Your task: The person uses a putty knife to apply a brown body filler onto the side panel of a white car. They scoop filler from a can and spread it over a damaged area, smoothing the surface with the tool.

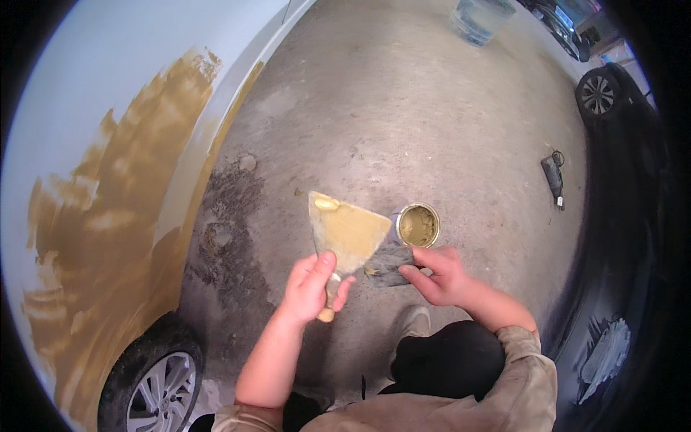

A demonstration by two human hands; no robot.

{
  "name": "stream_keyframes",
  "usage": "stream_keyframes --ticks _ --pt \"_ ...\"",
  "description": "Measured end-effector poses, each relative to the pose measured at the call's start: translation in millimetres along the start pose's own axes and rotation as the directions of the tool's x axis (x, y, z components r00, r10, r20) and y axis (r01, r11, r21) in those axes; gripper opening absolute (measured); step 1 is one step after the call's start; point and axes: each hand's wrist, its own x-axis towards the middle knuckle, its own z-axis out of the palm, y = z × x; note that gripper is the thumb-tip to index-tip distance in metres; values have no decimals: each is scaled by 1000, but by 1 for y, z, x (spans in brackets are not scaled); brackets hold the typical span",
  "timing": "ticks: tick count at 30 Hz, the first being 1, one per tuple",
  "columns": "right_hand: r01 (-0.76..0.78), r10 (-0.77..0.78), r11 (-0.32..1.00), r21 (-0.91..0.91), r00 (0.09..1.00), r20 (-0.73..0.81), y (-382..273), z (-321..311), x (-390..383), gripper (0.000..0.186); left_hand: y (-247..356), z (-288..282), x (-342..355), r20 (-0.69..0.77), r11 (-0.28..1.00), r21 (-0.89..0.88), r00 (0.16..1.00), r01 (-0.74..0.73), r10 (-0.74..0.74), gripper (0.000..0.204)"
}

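My left hand (308, 284) is closed round the handle of a wide putty knife (347, 234), its blade pointing away from me. Tan filler coats the blade, with a thicker lump near its far left corner. Between the thumb and fingers of my right hand (440, 276) is a dark, smeared flat spreader (387, 266), close to the knife blade's lower right edge. A spot of yellowish filler shows on the spreader's left part. Just beyond my right hand, an open can (419, 225) has tan filler inside.
On my left is a white car panel (93, 65) with a broad patch of tan filler (129, 173) above a wheel (162, 389). A dark car (612, 237) lines the right. A dark tool (553, 178) lies on the concrete floor; a clear bucket (481, 20) stands farther off.
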Motion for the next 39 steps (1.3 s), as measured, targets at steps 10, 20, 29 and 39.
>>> stream_keyframes --ticks 10,20,29,39 --pt "51 79 956 288 903 -423 -1 1 -1 45 4 6 3 140 916 347 954 203 -264 46" --pt "286 -275 918 -274 958 79 -3 -23 7 62 -16 3 5 49 920 358 980 161 -190 44" --pt "-31 81 952 -304 985 155 -1 -32 -7 58 -22 1 13 -14 976 204 998 70 -69 48" --pt "-558 668 352 752 712 216 26 0 16 34 -35 28 7 457 977 40 866 209 -204 43"
